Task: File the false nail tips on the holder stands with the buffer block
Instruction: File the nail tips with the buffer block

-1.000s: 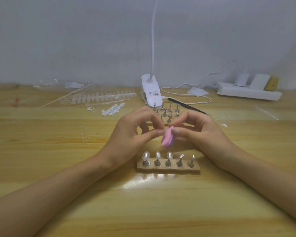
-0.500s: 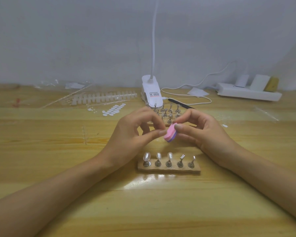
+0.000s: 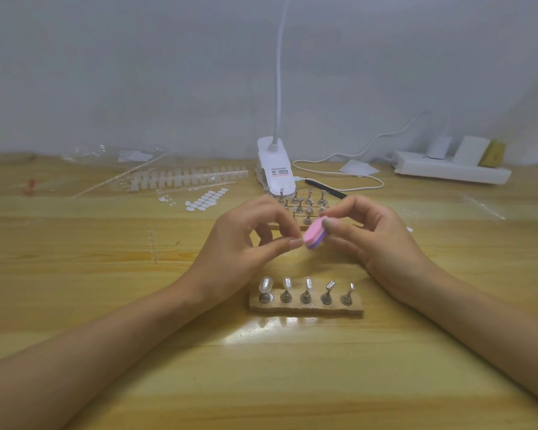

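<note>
Head camera: our right hand (image 3: 382,243) pinches the pink-and-purple buffer block (image 3: 313,237) between curled fingers (image 3: 333,225). Our left hand (image 3: 243,243) curls thumb to forefinger just beside the block; we cannot tell what, if anything, it pinches. Nearer us on the desk (image 3: 292,367), a row of holder stands (image 3: 306,297) carries nail tips (image 3: 265,284).

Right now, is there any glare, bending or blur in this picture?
Head view: bright glare streaks the table just in front of the near holder stand; the planks bow slightly from the wide lens; the buffer block in the right hand looks soft; the far power strip is hazy.
</note>
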`<move>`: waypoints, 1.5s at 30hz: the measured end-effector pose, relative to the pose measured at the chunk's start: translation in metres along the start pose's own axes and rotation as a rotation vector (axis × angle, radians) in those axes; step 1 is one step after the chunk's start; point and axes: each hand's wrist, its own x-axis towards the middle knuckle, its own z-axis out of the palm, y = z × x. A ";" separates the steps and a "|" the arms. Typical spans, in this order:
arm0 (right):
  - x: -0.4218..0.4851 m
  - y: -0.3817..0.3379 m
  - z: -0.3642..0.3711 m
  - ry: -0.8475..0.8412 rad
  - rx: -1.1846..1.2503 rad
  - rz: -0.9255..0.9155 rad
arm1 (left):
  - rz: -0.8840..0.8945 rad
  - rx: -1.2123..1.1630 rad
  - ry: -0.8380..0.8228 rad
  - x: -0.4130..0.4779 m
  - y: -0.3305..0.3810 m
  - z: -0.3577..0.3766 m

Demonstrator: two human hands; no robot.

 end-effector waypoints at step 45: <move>-0.001 0.000 0.002 -0.150 -0.017 0.045 | -0.066 -0.037 0.023 0.000 -0.003 -0.001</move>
